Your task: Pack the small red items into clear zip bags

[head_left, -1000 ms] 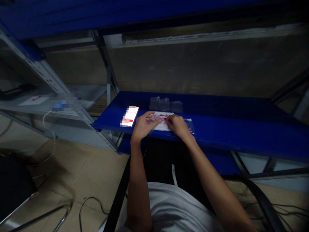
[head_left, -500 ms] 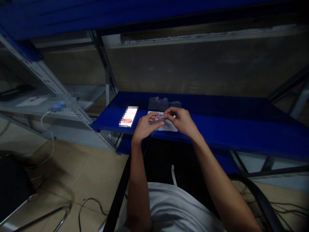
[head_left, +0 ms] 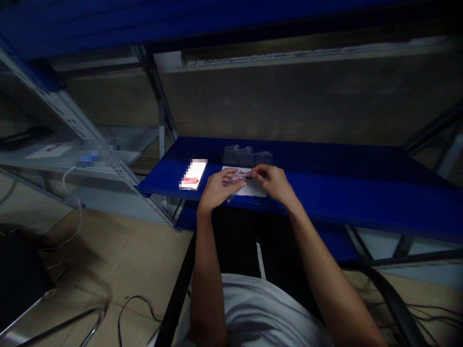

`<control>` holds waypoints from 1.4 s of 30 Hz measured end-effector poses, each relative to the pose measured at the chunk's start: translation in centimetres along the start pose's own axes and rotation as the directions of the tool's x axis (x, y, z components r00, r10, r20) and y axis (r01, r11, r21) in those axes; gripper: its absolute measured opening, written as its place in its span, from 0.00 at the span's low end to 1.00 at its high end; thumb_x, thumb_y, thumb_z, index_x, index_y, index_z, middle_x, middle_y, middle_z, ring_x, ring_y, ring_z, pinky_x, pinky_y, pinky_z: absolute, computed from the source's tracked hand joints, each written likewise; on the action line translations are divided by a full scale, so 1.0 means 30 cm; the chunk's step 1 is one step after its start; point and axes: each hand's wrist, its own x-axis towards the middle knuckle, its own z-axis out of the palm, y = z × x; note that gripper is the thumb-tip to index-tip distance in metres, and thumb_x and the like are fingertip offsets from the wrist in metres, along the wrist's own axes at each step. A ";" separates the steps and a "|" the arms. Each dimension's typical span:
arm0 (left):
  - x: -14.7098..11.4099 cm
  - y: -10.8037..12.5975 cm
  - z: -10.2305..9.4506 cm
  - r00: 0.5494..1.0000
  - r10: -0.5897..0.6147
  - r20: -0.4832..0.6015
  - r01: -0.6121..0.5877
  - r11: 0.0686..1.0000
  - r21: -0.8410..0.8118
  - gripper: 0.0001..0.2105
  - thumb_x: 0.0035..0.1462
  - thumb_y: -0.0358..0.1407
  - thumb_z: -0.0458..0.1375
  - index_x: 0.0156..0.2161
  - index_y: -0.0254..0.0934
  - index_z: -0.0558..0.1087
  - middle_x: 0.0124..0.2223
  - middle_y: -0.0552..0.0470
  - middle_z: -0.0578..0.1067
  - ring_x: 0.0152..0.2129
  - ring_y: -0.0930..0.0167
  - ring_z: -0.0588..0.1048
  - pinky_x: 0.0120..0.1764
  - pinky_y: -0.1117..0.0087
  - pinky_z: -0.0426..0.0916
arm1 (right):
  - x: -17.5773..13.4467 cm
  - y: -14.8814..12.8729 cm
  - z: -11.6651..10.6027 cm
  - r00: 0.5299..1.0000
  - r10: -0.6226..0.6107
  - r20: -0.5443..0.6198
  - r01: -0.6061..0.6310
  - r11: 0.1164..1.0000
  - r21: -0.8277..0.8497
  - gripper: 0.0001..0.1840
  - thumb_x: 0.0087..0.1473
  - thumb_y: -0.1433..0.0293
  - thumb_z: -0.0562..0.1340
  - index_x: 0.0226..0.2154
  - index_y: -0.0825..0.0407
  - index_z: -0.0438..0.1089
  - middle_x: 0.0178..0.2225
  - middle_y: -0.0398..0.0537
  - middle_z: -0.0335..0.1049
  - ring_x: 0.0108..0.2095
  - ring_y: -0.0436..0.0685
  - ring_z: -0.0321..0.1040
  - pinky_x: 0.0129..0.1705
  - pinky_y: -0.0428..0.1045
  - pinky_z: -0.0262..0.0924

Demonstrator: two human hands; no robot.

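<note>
My left hand [head_left: 216,189] is closed on a small clear plastic bag [head_left: 238,178], its thumb and fingers curved round the bag's sides. Just to the right, my right hand [head_left: 273,180] has thumb and forefinger pinched together near the bag's edge. What that pinch holds, if anything, is too small and dim to make out. Beneath both hands lies a white sheet [head_left: 257,191], with thin reddish bits showing between the fingers. Beyond the hands, flat clear zip bags [head_left: 238,155] rest on the blue shelf [head_left: 325,178].
A lit phone [head_left: 194,174] lies on the shelf left of my hands. Further left, a grey shelf [head_left: 139,142] holds a paper [head_left: 48,150] and a blurred object with a white cable [head_left: 77,207]. Metal uprights [head_left: 77,115] and an upper blue shelf [head_left: 217,21] frame the space.
My right hand has shifted slightly right, away from the bag in my left hand. More of the reddish bits between the hands shows. My left hand stays almost in place.
</note>
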 end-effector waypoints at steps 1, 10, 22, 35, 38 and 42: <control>0.000 -0.004 -0.002 1.000 -0.005 -0.014 0.005 1.000 0.005 0.24 0.52 0.42 0.73 0.53 0.36 0.79 0.47 0.42 0.83 0.44 0.63 0.81 0.48 0.63 0.76 | -0.003 0.021 0.021 1.000 0.007 0.023 -0.006 1.000 -0.029 0.10 0.60 0.75 0.61 0.37 0.53 0.79 0.35 0.49 0.81 0.35 0.57 0.74 0.39 0.48 0.60; -0.002 -0.013 -0.012 0.999 -0.012 -0.043 0.013 1.000 0.021 0.24 0.53 0.43 0.72 0.53 0.36 0.79 0.46 0.43 0.82 0.44 0.64 0.81 0.48 0.64 0.76 | -0.032 0.061 0.119 0.993 -0.004 0.119 0.037 0.959 -0.281 0.13 0.68 0.71 0.58 0.46 0.53 0.78 0.44 0.57 0.76 0.43 0.59 0.73 0.45 0.48 0.59; -0.003 -0.003 -0.010 0.998 -0.021 -0.051 0.022 1.000 0.008 0.24 0.52 0.43 0.73 0.53 0.36 0.79 0.45 0.43 0.83 0.44 0.64 0.81 0.47 0.65 0.76 | -0.017 0.074 0.091 0.997 -0.041 0.072 0.056 0.975 -0.215 0.10 0.64 0.75 0.59 0.41 0.54 0.77 0.41 0.55 0.78 0.41 0.59 0.73 0.44 0.48 0.59; -0.008 0.037 -0.005 1.000 -0.016 0.024 0.017 0.999 -0.048 0.23 0.53 0.41 0.73 0.52 0.37 0.79 0.45 0.44 0.84 0.42 0.64 0.82 0.46 0.64 0.77 | -0.034 -0.138 -0.045 0.993 -0.105 -0.058 0.112 0.986 0.127 0.08 0.60 0.68 0.62 0.36 0.51 0.78 0.31 0.46 0.79 0.34 0.56 0.74 0.36 0.47 0.60; -0.009 0.045 -0.001 0.999 0.001 0.052 0.003 0.997 -0.083 0.22 0.53 0.40 0.72 0.52 0.37 0.79 0.45 0.44 0.84 0.42 0.65 0.83 0.46 0.65 0.77 | -0.008 -0.144 -0.049 0.991 -0.133 -0.004 0.133 0.989 0.071 0.08 0.60 0.70 0.62 0.36 0.50 0.79 0.33 0.46 0.80 0.35 0.57 0.74 0.38 0.48 0.61; -0.010 0.049 0.003 0.997 0.002 0.073 0.006 0.994 -0.105 0.21 0.53 0.39 0.72 0.52 0.36 0.79 0.45 0.44 0.84 0.43 0.64 0.82 0.46 0.66 0.77 | 0.014 -0.148 -0.054 0.983 -0.170 0.067 0.170 0.985 0.004 0.09 0.60 0.72 0.62 0.36 0.51 0.80 0.37 0.48 0.82 0.38 0.57 0.76 0.40 0.48 0.60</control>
